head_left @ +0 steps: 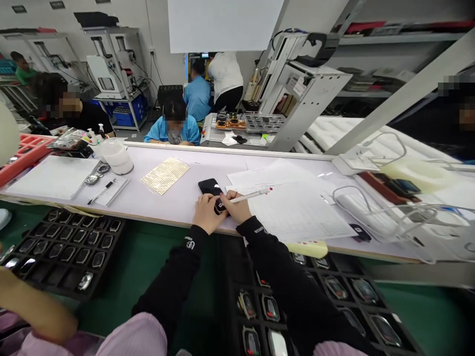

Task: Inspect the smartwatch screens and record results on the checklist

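My left hand (207, 213) and my right hand (238, 206) meet at the front edge of the white shelf. Between them they grip a small dark smartwatch (219, 204) with a lit reddish mark on its face; fingers cover part of it. A white pen (252, 195) with a red tip is also tucked in my right hand and points to the right. Just behind my fingers a black phone (210, 186) lies on the shelf. Printed paper sheets (293, 207) spread out to the right of my right hand.
Below the shelf are black trays of watch cases, one at left (67, 247) and others at right (345, 287). A perforated cream sheet (166, 175), a white tub (117, 157) and tangled white cables (404, 212) lie on the shelf. A co-worker's arm (33, 306) reaches in at lower left.
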`<state>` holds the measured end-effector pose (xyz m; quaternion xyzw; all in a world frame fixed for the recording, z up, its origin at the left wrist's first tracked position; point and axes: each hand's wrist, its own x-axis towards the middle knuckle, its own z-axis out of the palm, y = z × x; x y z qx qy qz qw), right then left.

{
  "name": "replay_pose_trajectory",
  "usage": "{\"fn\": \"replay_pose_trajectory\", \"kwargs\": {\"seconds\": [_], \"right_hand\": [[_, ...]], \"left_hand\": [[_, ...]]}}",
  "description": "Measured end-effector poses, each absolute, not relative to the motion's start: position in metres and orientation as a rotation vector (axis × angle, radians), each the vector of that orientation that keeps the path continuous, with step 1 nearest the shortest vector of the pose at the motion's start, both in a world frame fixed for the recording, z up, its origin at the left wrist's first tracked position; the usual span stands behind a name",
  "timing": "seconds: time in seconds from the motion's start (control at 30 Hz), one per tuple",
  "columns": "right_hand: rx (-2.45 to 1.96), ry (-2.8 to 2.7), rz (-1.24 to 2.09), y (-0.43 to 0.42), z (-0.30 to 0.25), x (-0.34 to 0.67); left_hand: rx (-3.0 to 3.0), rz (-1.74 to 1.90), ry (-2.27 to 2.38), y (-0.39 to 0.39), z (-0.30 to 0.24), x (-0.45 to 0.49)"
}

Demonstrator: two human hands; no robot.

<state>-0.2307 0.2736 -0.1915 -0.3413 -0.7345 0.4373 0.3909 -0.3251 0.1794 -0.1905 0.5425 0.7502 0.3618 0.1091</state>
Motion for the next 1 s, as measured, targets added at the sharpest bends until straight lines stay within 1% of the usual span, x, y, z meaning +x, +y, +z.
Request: {"fn": "replay_pose_trajectory", "kwargs": {"seconds": [0.63, 0.83, 1.0], "right_hand": [[-0.896, -1.889, 1.024, 0.2736, -0.194, -0.2318], [-0.915, -1.825, 1.015, 0.2714, -0.191, -0.2314], [-0.935, -1.701, 1.075, 0.2721, -0.189, -0.2321]], "left_hand": [[1.611, 1.037, 2.252, 0.1805, -0.19, -0.3226], [1.631, 1.025, 2.263, 0.179, -0.1896, -0.323], [1.665, 1.081, 2.27, 0.1793, -0.1902, -0.3236]]}}
